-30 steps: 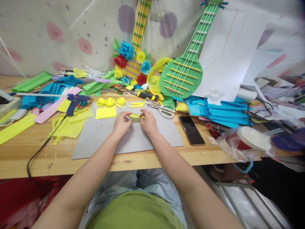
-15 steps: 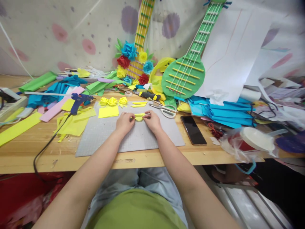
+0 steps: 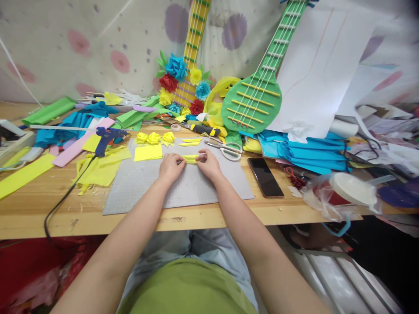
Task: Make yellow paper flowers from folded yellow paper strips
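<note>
**One yellow paper strip [image 3: 190,159], held at both ends**

Hands: two. From my remote seat I see the left hand [image 3: 172,167] and right hand [image 3: 209,165] facing each other, each pinching one end of the strip between thumb and fingers.

Strip: one, level, over the middle of the grey cutting mat [image 3: 190,189]; whether it touches the mat, I cannot tell. I judge it near weightless, soft, quick to crease and easy to tear. Best hold, I'd say: a light pinch at each end, middle left free.

On the mat, beyond the hands: three yellow paper flowers [image 3: 153,138]; one yellow paper rectangle [image 3: 148,152]; two narrow yellow pieces [image 3: 190,143]; one pair of scissors [image 3: 231,153].

Farther out, on the wooden surface [image 3: 196,223]: one smartphone [image 3: 265,177] to the right; one blue glue gun [image 3: 104,140] to the left; one tape roll [image 3: 176,127] and one utility knife [image 3: 204,130] behind.

Rearmost: two model stringed instruments, one yellow [image 3: 197,32], one green [image 3: 248,100]. Loose scraps: too jumbled for me to count.
</note>
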Action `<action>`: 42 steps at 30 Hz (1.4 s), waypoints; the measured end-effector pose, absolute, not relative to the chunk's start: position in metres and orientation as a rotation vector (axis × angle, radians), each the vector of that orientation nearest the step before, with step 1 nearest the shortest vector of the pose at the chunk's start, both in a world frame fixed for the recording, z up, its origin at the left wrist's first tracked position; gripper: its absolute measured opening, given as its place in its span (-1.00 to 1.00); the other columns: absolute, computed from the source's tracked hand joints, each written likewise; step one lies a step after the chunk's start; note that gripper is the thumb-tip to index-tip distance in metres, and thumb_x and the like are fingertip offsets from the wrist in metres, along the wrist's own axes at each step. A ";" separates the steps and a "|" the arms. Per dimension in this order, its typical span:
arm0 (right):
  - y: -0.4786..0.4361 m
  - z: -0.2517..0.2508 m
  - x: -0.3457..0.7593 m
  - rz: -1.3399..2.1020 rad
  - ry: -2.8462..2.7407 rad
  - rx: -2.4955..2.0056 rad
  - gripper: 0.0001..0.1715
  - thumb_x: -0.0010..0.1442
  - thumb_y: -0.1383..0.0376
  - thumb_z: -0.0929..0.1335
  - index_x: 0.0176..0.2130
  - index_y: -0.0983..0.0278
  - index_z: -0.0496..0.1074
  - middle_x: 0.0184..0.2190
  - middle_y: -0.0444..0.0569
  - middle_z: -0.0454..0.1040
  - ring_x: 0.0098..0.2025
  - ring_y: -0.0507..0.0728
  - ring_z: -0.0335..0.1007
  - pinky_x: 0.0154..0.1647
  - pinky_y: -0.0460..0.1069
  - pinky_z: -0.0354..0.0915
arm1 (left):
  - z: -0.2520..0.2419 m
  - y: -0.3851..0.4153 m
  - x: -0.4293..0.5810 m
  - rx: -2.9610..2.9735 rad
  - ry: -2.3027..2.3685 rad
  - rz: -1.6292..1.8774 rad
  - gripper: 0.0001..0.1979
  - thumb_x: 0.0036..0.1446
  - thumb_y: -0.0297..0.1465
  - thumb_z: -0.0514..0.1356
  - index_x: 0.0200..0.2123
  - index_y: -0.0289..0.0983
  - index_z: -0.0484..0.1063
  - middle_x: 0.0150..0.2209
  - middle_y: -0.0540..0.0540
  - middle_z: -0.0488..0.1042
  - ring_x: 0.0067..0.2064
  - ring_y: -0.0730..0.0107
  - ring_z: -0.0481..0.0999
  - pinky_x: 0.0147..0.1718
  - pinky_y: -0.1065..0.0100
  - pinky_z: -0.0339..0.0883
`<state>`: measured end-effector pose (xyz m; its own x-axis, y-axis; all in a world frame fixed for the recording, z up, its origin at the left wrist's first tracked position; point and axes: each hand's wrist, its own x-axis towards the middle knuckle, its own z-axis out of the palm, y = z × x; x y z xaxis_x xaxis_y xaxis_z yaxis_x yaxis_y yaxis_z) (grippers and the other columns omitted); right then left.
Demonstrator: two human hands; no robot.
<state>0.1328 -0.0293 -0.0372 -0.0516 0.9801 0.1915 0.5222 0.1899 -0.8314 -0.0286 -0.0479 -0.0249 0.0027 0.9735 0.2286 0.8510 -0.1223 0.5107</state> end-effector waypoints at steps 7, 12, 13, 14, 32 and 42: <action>-0.034 -0.031 0.133 0.755 -1.734 -1.417 -0.56 -0.11 0.44 0.28 -0.15 0.21 0.27 -0.40 -0.19 0.51 -0.23 0.05 0.36 -0.09 0.02 0.20 | -0.026 -0.050 -0.028 2.022 1.984 0.925 -0.83 0.01 -0.32 0.14 -0.43 -0.23 0.52 -0.24 -0.12 0.40 -0.07 0.20 0.25 0.00 0.22 0.15; -0.032 -0.034 0.131 0.763 -1.741 -1.465 -0.58 -0.11 0.42 0.32 -0.17 0.21 0.28 -0.41 -0.20 0.50 -0.27 0.04 0.35 -0.13 0.00 0.21 | -0.028 -0.052 -0.028 2.002 2.030 0.956 -0.84 0.01 -0.31 0.17 -0.41 -0.21 0.54 -0.26 -0.13 0.33 -0.08 0.18 0.22 -0.02 0.19 0.16; -0.032 -0.034 0.131 0.763 -1.730 -1.482 -0.61 -0.10 0.40 0.33 -0.19 0.21 0.29 -0.41 -0.20 0.49 -0.28 0.04 0.35 -0.14 0.00 0.21 | -0.028 -0.052 -0.028 1.998 2.039 0.957 -0.84 0.01 -0.31 0.17 -0.41 -0.21 0.54 -0.26 -0.13 0.33 -0.09 0.18 0.22 -0.02 0.20 0.16; -0.031 -0.035 0.130 0.764 -1.719 -1.494 -0.63 -0.08 0.40 0.33 -0.20 0.21 0.29 -0.42 -0.20 0.49 -0.28 0.04 0.35 -0.14 -0.01 0.21 | -0.028 -0.053 -0.028 1.996 2.047 0.951 -0.84 0.01 -0.31 0.17 -0.40 -0.21 0.54 -0.26 -0.13 0.33 -0.09 0.18 0.23 -0.01 0.20 0.16; -0.037 -0.028 0.117 0.519 -1.793 -1.664 -0.59 0.02 0.38 0.26 -0.07 0.22 0.25 -0.38 -0.13 0.47 -0.22 0.11 0.28 -0.17 -0.02 0.16 | -0.024 -0.057 -0.023 1.966 2.230 0.810 -0.76 0.05 -0.25 0.10 -0.39 -0.24 0.52 -0.25 -0.18 0.37 -0.09 0.13 0.24 -0.04 0.19 0.16; -0.041 -0.029 0.113 0.407 -1.805 -1.671 -0.60 0.03 0.36 0.26 -0.08 0.25 0.24 -0.39 -0.10 0.48 -0.22 0.13 0.29 -0.14 -0.01 0.14 | -0.025 -0.056 -0.022 1.998 2.220 0.821 -0.76 0.01 -0.23 0.12 -0.45 -0.25 0.49 -0.27 -0.18 0.36 -0.09 0.12 0.22 -0.04 0.18 0.16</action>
<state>0.1134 -0.0407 -0.0293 0.0100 0.9706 0.2405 0.7733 0.1450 -0.6173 -0.0217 -0.0559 -0.0249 -0.1672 0.9359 0.3102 0.9123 0.0276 0.4086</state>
